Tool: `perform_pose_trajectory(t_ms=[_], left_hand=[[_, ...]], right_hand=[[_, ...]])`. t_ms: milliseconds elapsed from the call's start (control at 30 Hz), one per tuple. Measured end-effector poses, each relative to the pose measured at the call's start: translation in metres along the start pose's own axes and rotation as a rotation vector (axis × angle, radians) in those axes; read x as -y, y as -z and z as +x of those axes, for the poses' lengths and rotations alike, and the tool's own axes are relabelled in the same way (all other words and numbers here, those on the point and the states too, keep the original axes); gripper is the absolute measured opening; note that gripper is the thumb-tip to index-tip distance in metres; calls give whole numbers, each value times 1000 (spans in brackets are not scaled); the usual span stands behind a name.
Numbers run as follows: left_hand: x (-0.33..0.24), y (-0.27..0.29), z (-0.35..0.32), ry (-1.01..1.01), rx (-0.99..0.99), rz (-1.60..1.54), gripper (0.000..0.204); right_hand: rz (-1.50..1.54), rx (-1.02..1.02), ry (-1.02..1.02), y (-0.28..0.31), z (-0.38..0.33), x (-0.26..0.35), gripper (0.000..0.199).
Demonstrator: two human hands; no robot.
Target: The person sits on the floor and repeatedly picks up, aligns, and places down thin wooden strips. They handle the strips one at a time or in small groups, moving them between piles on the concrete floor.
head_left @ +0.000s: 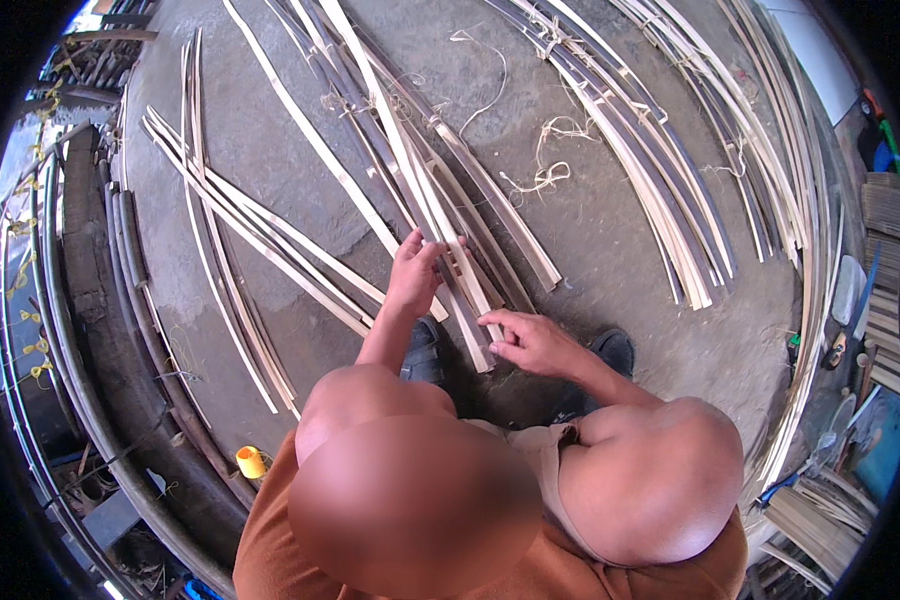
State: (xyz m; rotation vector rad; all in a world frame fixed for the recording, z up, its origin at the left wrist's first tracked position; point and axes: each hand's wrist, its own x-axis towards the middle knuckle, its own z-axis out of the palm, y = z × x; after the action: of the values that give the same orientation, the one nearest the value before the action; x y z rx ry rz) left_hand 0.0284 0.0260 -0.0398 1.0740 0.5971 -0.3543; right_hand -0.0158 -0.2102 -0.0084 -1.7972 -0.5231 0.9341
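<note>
Long, thin bamboo strips (460, 268) run from my hands toward the far side, their near ends just in front of my feet. My left hand (416, 274) is closed on them from the left, a short way up from the ends. At the near end my right hand (536, 342) is closed, thumb and forefinger pinching a strip edge from the right. Under and beside these strips lie darker bamboo slats (500, 215), loosely bound with string farther off. Part of my left fingers is hidden behind the strips.
Loose pale strips (260, 225) cross on the concrete floor (610, 385) at left. Tied bamboo bundles (650, 160) lie at right, with loose string (550, 178) beside them. Poles (135, 260) line the left edge, near a yellow cup (251, 462). Stacked slats (885, 330) stand far right.
</note>
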Motion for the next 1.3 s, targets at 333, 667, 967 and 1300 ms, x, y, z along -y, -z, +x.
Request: perform_pose_trajectory(t_ms=[333,667,967,1300], left_hand=[[-32,96,-35,-131,-47,-238,30],[-43,144,-42,-41,-144,-109,29],[-67,179,-72,-62,-252,-32,28],[-61,184,-61,-21,-215,-7,30]], right_hand=[[-103,-213,-39,-1,13,-49,37],[-605,-278,-109,-8,19,-43,46],[-761,-231,-150,-7,43,-46,41],[-695,-146,292,-65,108,-26,15]])
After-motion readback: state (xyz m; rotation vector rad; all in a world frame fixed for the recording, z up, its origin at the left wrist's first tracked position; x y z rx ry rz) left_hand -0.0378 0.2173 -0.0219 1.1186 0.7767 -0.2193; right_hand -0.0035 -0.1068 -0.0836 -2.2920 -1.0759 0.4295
